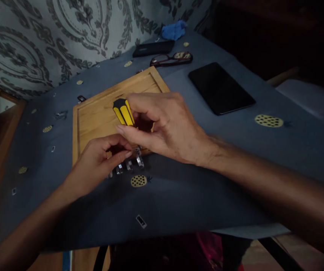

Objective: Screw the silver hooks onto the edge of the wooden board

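The right hand point(170, 128) grips a yellow-black handle point(124, 114), apparently for control; the left hand point(101, 156) pinches beside metal parts point(139, 161), its hold unclear.

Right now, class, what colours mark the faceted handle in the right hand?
Yellow and black; the faceted handle shows in head view.

Right hand point(167, 128) grips screwdriver point(124, 112), left hand point(101, 155) pinched just beside it, board's point(100, 109) near edge.
Metal clips point(139, 161) along board's near edge; tablet point(221, 88) right of board; glasses point(187, 59) beyond.
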Action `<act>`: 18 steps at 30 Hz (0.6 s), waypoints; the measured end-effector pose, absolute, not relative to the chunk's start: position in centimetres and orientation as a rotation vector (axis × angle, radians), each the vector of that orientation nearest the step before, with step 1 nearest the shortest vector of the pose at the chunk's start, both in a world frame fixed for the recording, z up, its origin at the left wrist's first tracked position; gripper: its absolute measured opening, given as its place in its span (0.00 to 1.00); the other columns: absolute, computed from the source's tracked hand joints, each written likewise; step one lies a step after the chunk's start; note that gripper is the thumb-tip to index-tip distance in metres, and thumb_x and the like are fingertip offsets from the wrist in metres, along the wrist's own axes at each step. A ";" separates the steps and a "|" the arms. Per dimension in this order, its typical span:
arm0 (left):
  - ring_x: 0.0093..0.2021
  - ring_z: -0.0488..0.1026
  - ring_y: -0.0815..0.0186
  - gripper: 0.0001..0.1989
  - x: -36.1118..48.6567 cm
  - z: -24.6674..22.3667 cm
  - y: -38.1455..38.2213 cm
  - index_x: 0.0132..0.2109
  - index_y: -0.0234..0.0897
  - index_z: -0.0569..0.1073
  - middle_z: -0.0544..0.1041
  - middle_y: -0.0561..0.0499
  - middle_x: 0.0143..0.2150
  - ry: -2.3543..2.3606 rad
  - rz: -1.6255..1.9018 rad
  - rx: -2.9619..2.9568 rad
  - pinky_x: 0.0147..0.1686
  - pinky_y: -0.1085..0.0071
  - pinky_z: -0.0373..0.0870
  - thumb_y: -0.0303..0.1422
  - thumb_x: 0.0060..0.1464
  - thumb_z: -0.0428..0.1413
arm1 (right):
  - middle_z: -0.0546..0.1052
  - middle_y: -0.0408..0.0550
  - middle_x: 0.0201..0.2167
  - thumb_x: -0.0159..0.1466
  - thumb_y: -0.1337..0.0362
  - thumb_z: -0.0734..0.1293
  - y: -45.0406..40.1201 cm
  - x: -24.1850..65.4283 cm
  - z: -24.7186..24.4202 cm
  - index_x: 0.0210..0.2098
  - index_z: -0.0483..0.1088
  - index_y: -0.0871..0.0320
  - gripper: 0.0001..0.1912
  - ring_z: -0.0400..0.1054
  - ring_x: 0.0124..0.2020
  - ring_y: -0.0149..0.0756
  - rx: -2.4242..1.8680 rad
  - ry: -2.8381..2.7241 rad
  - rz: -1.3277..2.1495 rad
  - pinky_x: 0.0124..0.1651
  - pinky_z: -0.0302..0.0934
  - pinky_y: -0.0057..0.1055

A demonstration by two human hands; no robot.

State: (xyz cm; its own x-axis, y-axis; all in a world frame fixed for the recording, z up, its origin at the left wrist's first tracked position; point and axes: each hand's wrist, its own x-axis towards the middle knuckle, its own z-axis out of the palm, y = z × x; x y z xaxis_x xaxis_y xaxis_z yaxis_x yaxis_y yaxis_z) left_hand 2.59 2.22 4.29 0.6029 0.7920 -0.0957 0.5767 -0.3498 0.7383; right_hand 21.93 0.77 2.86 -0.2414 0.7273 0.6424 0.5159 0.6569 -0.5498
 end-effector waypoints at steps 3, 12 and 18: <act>0.34 0.76 0.71 0.04 2.7 3.6 2.8 0.38 0.38 0.78 0.81 0.56 0.34 1.013 0.295 2.024 0.34 0.78 0.71 0.31 0.58 0.58 | 0.60 0.35 0.24 0.67 0.65 0.64 0.8 21.9 3.0 0.28 0.56 0.56 0.14 0.54 0.26 0.25 -0.992 -1.919 0.257 0.33 0.53 0.27; 0.35 0.77 0.65 0.07 3.2 3.1 3.7 0.33 0.36 0.75 0.79 0.53 0.31 0.984 0.268 2.017 0.36 0.71 0.75 0.35 0.55 0.59 | 0.61 0.35 0.25 0.67 0.66 0.64 0.7 21.9 3.4 0.27 0.53 0.55 0.16 0.55 0.27 0.24 -1.025 -1.970 0.300 0.34 0.54 0.27; 0.40 0.79 0.63 0.10 3.9 3.2 4.0 0.45 0.35 0.75 0.82 0.49 0.36 0.949 0.228 1.971 0.41 0.67 0.78 0.32 0.55 0.57 | 0.66 0.36 0.28 0.69 0.64 0.62 0.7 21.9 3.4 0.30 0.55 0.56 0.13 0.61 0.31 0.25 -1.006 -1.995 0.283 0.36 0.56 0.27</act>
